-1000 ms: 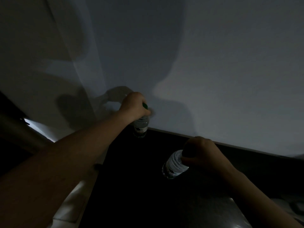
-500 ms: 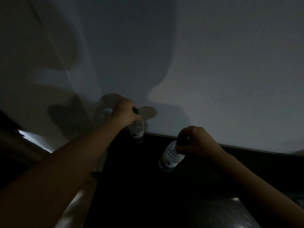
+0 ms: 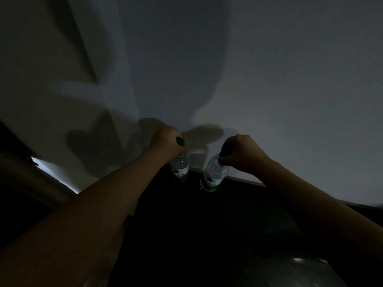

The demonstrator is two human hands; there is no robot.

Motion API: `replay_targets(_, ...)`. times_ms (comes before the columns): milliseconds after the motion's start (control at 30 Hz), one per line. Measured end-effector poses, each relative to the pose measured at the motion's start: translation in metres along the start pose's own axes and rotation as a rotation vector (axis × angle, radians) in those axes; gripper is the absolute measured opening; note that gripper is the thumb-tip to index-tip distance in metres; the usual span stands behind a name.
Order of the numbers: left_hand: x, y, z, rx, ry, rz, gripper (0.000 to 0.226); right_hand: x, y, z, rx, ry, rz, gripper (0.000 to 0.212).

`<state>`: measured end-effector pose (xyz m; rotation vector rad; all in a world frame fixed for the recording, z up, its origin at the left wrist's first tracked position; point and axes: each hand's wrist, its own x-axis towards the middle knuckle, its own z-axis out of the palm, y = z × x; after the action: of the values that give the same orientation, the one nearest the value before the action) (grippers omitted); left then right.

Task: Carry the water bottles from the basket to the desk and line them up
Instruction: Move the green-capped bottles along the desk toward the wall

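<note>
- The left water bottle (image 3: 180, 162) carries a white and green label (image 3: 180, 172) with a dark peak-shaped mark. A short line of small print runs under it, too blurred in the dim light to read.
- The right water bottle (image 3: 215, 172) carries a matching label (image 3: 209, 182) with the same mark and a line of print, also illegible.
- No word or number can be read anywhere.

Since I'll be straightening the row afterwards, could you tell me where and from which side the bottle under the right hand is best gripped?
Probably at the neck, from above, as the right hand pinches it now. That bottle is near upright, its narrow top uppermost, while the other bottle, held by the left hand, stands close beside it and the wall is behind.
</note>
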<state>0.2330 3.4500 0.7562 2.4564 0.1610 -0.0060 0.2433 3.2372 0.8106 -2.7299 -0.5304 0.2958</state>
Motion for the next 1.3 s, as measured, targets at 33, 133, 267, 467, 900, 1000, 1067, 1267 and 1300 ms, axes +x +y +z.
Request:
replay_targets(33, 0.0, -0.001, 0.0, -0.012, 0.006, -0.001, 0.019, 0.004, -0.003, 0.0, -0.002, 0.0, 0.005, 0.021)
replay_targets(133, -0.002, -0.003, 0.0, -0.025, 0.024, 0.018, 0.02, 0.015, -0.01, 0.002, -0.007, -0.008, 0.007, 0.019)
replay_targets(267, -0.002, -0.008, 0.0, -0.046, 0.04, 0.026, 0.02, 0.023, -0.012, 0.008, 0.017, -0.006, 0.012, 0.017)
replay_targets(467, -0.003, -0.007, 0.001, -0.066, 0.031, 0.039, 0.022, 0.031, -0.015, 0.019, 0.003, -0.015, 0.003, 0.015)
replay_targets(900, -0.002, 0.0, 0.001, -0.032, -0.005, 0.013, 0.025, 0.026, -0.014, 0.026, -0.038, 0.014, -0.013, 0.019)
replay_targets(1000, -0.002, 0.0, 0.002, -0.023, -0.013, 0.026, 0.024, 0.02, -0.012, 0.032, -0.039, 0.058, -0.017, 0.017)
replay_targets(1067, -0.004, 0.001, 0.004, -0.005, -0.012, 0.038, 0.026, 0.017, -0.011, 0.035, -0.035, 0.092, -0.006, 0.021)
replay_targets(1267, -0.012, 0.007, 0.005, 0.139, -0.011, 0.07, 0.036, -0.003, -0.006, 0.027, -0.062, 0.058, 0.049, 0.064)
replay_targets(1300, -0.014, 0.009, 0.003, 0.16, -0.014, 0.076, 0.036, -0.008, -0.004, 0.025, -0.084, 0.054, 0.052, 0.063)
